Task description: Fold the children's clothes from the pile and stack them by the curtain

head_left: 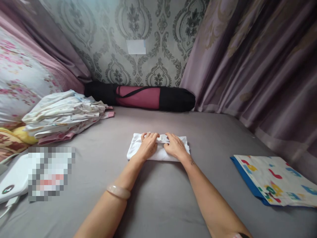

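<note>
The white cloth (159,155) lies folded flat on the grey sheet (158,201), beneath both hands. The left hand (148,145) rests on the cloth's left half, fingers bent over its far edge; the right hand (175,146) does the same on the cloth's right half, thumb pointing inward. Between them, a bit of the cloth is rucked up. Whether either hand pinches the fabric, I cannot tell. A pale bangle (118,191) circles the left forearm, on the near side of the cloth.

Beyond the cloth lies a long black and maroon bag (138,98). A heap of printed fabric (66,114) sits left of the cloth and farther off. Well to the cloth's left, a white device (17,178) lies beside a pixelated item (52,173). Well to the cloth's right is a folded, blue-backed print (279,180).
</note>
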`<move>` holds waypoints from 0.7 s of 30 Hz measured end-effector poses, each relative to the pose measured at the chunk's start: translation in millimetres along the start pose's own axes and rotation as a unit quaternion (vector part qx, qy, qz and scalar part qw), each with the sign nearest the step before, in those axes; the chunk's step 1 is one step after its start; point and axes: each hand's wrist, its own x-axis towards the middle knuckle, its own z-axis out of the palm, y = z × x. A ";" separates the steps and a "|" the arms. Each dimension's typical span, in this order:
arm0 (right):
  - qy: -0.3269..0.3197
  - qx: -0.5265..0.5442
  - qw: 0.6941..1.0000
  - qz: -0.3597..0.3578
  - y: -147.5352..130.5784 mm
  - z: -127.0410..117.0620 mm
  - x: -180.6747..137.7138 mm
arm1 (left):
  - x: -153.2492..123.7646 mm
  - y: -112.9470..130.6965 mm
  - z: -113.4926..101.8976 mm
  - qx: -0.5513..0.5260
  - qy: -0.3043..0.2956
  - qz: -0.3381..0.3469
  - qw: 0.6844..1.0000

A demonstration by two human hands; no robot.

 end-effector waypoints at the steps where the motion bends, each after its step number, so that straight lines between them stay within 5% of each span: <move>1: 0.000 0.000 1.000 0.002 0.9 0.5 0.4 | -0.1 -0.5 0.2 -0.002 0.000 -0.002 1.000; 21: -0.004 0.037 0.997 -0.064 1.3 -2.3 4.3 | -0.1 -4.9 5.5 0.002 0.001 0.000 1.000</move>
